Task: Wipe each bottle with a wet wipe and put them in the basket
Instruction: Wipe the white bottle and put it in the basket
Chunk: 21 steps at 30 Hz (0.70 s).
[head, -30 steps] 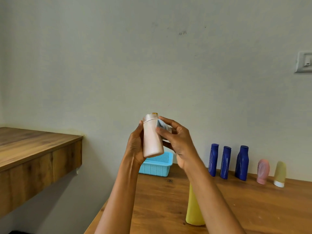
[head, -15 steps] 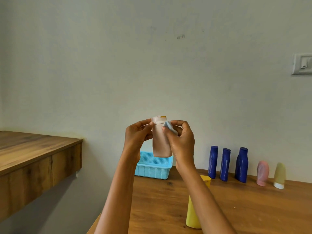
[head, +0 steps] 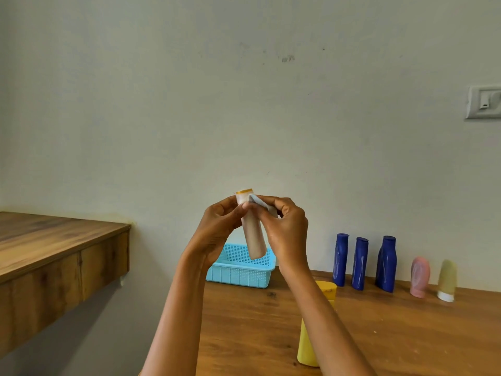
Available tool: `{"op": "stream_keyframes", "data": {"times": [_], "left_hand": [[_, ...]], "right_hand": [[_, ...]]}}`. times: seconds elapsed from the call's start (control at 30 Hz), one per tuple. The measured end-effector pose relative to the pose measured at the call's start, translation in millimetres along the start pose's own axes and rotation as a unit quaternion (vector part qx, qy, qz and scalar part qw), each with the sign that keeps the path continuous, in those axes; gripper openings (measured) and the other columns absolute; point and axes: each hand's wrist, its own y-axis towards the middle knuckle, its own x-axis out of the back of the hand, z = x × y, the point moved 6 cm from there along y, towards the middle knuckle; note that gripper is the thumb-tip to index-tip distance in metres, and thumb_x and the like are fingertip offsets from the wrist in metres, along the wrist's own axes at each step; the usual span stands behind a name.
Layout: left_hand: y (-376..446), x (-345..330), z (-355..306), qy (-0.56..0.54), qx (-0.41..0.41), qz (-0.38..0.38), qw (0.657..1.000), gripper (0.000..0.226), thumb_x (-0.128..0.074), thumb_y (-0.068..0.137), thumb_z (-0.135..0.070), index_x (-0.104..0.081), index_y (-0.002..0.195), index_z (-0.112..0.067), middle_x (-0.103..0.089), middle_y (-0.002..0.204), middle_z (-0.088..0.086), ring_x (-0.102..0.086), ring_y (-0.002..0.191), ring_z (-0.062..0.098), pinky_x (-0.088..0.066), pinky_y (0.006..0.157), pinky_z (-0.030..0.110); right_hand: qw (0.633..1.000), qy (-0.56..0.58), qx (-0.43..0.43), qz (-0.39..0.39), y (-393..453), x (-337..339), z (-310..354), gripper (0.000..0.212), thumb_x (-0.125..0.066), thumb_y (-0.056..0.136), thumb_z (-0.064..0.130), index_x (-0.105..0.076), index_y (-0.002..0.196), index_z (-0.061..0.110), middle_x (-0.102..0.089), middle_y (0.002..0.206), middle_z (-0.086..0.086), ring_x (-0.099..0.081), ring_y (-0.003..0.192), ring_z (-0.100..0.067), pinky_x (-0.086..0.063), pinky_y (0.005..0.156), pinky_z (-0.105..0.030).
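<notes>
Far left of the light blue perforated plastic basket (head: 241, 270) there's a separate wooden ledge (head: 54, 251), w/ a gap between it and the brown wooden table (head: 393, 329) the basket sits on. Up in the air, above the basket and a bit toward the camera, left hand (head: 214, 234) has its fingers curled around the upper part of a pale beige cylindrical bottle w/ a yellow-rimmed cap (head: 250, 226), tilted slightly, cap up. Right hand (head: 284, 232) is pinched shut on a small folded pale blue wet wipe (head: 261, 206), pressing it against the bottle near the cap. Right of the basket and nearer the camera, a yellow plastic bottle (head: 311, 337) stands on the table, partly hidden behind the right forearm. Further right of the basket, along the wall, 3 dark blue bottles (head: 363, 263) in a row, then a pink tube (head: 419, 276) and a pale yellow tube w/ white cap (head: 447, 279), both cap-down. White wall switch (head: 484, 101) high up at far right.
</notes>
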Motion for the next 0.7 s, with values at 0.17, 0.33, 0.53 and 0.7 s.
{"op": "stream_keyframes", "data": {"times": [0.17, 0.33, 0.53, 0.7], "left_hand": [[-4, -3, -2, -0.013, -0.003, 0.043, 0.999, 0.03, -0.067, 0.075, -0.03, -0.07, 0.103, -0.019, -0.072, 0.1, 0.004, -0.068, 0.095, 0.016, -0.053, 0.076, 0.021], [-2, -1, -5, -0.017, -0.013, 0.037, 0.999, 0.035, -0.066, 0.077, -0.023, -0.066, 0.11, -0.014, -0.07, 0.107, 0.007, -0.066, 0.102, 0.02, -0.053, 0.083, 0.026], [-3, -7, -3, 0.027, -0.017, 0.037, 0.999, 0.032, -0.069, 0.078, -0.026, -0.067, 0.109, -0.018, -0.07, 0.111, 0.002, -0.063, 0.108, 0.016, -0.044, 0.099, 0.032], [-3, -11, -4, 0.019, -0.027, 0.042, 0.999, 0.038, -0.068, 0.076, -0.03, -0.066, 0.111, -0.016, -0.069, 0.111, 0.003, -0.061, 0.111, 0.017, -0.042, 0.101, 0.031]], "right_hand": [[0.998, 0.042, -0.051, -0.014, 0, 3, -7, 0.013, -0.067, 0.084, 0.027, -0.064, 0.096, 0.024, -0.068, 0.096, 0.006, -0.063, 0.089, -0.009, -0.055, 0.078, -0.023], [1.0, 0.001, 0.015, 0.015, 0, 4, 5, 0.006, -0.068, 0.083, 0.025, -0.066, 0.089, 0.022, -0.066, 0.086, 0.012, -0.061, 0.084, -0.006, -0.05, 0.068, -0.011], [0.998, -0.058, -0.001, 0.016, 9, 16, -3, 0.01, -0.064, 0.086, 0.026, -0.068, 0.092, 0.019, -0.068, 0.09, 0.005, -0.06, 0.086, -0.011, -0.054, 0.075, -0.03], [0.998, -0.04, 0.037, -0.022, 5, 18, 4, 0.022, -0.067, 0.083, 0.029, -0.07, 0.103, 0.018, -0.066, 0.099, 0.007, -0.057, 0.09, -0.005, -0.045, 0.071, -0.006]]}}
